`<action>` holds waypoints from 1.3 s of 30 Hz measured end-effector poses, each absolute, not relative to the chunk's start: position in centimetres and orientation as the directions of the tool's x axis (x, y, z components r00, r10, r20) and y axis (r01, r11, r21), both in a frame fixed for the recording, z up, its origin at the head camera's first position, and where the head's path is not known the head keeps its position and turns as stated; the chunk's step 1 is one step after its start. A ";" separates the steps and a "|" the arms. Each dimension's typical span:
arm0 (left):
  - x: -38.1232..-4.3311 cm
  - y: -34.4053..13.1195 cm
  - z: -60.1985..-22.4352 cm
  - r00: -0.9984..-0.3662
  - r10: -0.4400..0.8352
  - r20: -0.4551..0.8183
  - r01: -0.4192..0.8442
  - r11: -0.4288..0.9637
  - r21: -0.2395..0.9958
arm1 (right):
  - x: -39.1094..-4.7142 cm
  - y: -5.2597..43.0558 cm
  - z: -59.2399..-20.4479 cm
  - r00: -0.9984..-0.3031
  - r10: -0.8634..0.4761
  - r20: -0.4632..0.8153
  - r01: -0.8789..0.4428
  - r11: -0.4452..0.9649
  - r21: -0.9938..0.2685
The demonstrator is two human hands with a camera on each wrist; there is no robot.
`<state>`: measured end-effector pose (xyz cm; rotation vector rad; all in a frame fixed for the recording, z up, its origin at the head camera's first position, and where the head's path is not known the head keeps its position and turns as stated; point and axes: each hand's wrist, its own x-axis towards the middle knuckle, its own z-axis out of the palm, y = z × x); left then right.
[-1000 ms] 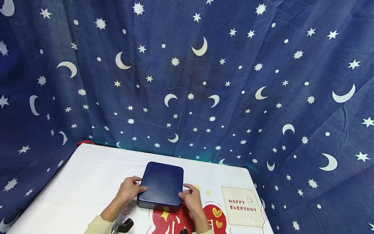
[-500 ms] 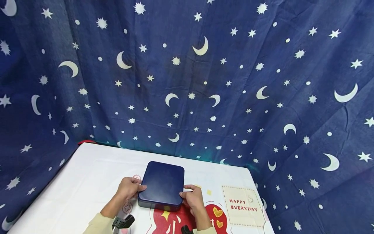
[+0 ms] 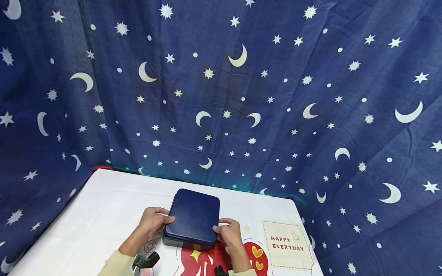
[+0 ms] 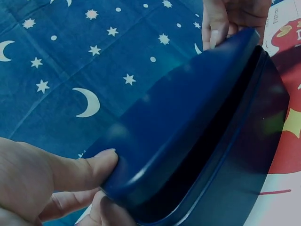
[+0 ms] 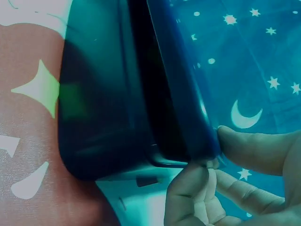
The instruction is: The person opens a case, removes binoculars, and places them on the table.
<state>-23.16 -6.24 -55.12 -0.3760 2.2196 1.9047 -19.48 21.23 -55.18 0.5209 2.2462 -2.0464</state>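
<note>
One huge navy star-and-moon curtain (image 3: 221,92) hangs behind a white worktop (image 3: 114,203), where a dark, round-cornered box (image 3: 188,244) sits mid-front, blocking part of a red print (image 3: 207,262). Its plain, slightly shiny navy lid (image 3: 195,215) is up off the near rim, dark gap showing, and the left grip (image 3: 152,221) and right grip (image 3: 230,234) are each closed to a pinch on it, hiding bits of edge.

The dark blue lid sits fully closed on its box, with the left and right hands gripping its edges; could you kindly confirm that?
Not quite: the lid is not fully closed; the left wrist view shows it raised off the box along one side. The left hand and right hand do grip its edges.
</note>
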 end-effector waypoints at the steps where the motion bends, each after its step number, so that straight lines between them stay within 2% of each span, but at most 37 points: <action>1: -23.1 -6.3 -55.0 -0.949 -0.071 -0.307 -0.315 0.140 0.939 | -19.4 21.2 -55.1 -0.943 0.203 -0.263 0.279 0.052 -0.959; 14: -22.2 -7.2 -54.3 -0.956 -0.079 -0.284 -0.290 0.080 0.954 | -18.9 21.1 -54.4 -0.953 0.174 -0.249 0.246 -0.039 -0.968; 23: -22.1 -7.8 -53.6 -0.956 -0.061 -0.286 -0.289 0.038 0.957 | -18.8 20.6 -53.4 -0.960 0.182 -0.212 0.210 -0.028 -0.977; 39: -21.4 -10.4 -52.9 -0.960 -0.063 -0.274 -0.277 0.059 0.959 | -18.6 18.5 -52.9 -0.960 0.174 -0.221 0.220 -0.024 -0.975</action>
